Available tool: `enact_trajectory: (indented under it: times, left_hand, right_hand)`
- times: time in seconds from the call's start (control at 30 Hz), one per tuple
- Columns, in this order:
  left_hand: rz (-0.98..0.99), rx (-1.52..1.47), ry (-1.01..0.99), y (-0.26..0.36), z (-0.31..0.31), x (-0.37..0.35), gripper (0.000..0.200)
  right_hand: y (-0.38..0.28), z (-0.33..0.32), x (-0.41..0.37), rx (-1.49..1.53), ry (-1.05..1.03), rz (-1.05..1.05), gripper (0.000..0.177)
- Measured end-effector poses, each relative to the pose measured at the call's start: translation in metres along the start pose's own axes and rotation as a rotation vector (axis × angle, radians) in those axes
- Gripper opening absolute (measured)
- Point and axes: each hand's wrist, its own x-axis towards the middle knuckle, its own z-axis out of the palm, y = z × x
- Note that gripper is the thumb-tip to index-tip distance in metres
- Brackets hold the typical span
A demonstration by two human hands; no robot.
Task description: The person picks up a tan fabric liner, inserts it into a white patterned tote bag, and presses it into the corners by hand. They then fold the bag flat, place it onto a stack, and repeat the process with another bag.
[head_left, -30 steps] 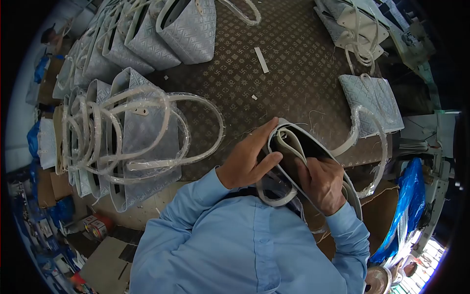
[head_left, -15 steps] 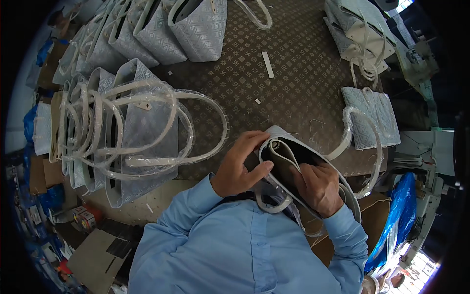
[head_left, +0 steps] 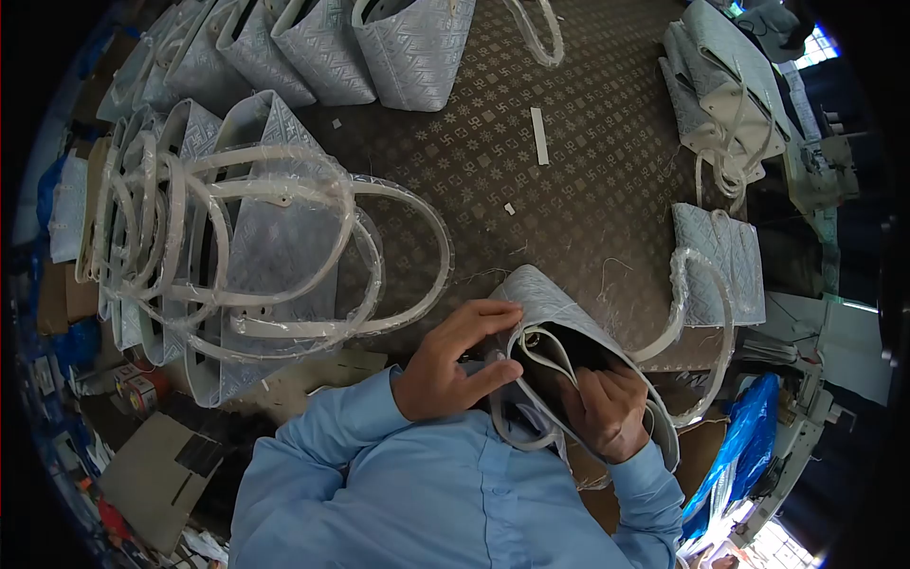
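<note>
— Both hands on bag (head_left: 545, 299): left hand (head_left: 445, 365) pinches the rim, right hand (head_left: 607, 412) curled inside, grip hidden.
— Bag pulled back to table's (head_left: 588, 171) near edge; right hand deeper, inside work ongoing.

**Bag drawn in, right hand deeper**

Over the last second the pale grey-blue quilted tote bag (head_left: 548, 296) has come closer to the person's chest, and more of its quilted outer face shows above the rim. The left hand (head_left: 445, 365), earlier stretched over the rim, has pulled back: its forefinger now lies along the outer edge, its thumb at the near lip. The right hand (head_left: 607, 412) has sunk further into the opening, fingers curled. The brown patterned table top (head_left: 588, 171) sits lower in view
</note>
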Motion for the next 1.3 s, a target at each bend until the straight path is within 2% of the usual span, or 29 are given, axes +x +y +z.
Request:
enact_trajectory:
  times: [0.13,0.2,0.33,0.4,0.73,0.9,1.13,1.2,1.3]
  left_hand:
    - [-0.078,-0.021,-0.003,0.003,-0.006,0.004,0.049]
    - [-0.016,0.040,-0.016,0.002,-0.006,0.007,0.049]
    - [-0.082,-0.054,-0.012,0.000,-0.008,0.012,0.048]
    - [-0.014,0.030,-0.037,-0.001,-0.010,0.015,0.047]
    - [0.025,0.164,-0.065,0.012,-0.005,0.026,0.043]
    - [0.058,0.274,-0.008,0.020,0.000,0.025,0.036]
    - [0.170,0.487,-0.053,0.028,0.002,0.034,0.026]
    - [0.144,0.547,-0.111,0.034,0.001,0.039,0.015]
    - [0.057,0.608,-0.168,0.040,0.004,0.045,0.014]
  right_hand:
    - [0.003,0.002,-0.001,0.016,-0.045,0.018,0.014]
    - [0.005,0.002,0.000,0.034,-0.037,0.041,0.012]
    - [0.008,0.002,0.001,0.030,-0.078,0.084,0.015]
    - [0.011,0.003,-0.001,0.003,-0.115,0.092,0.016]
    - [0.018,0.000,0.002,-0.041,-0.056,-0.020,0.015]
    - [0.018,0.001,0.000,-0.029,-0.066,-0.035,0.016]
    - [0.015,0.009,-0.002,-0.018,0.067,-0.065,0.021]
    - [0.014,0.011,-0.002,-0.032,0.097,-0.060,0.022]
    - [0.013,0.012,-0.002,-0.072,0.117,-0.055,0.023]
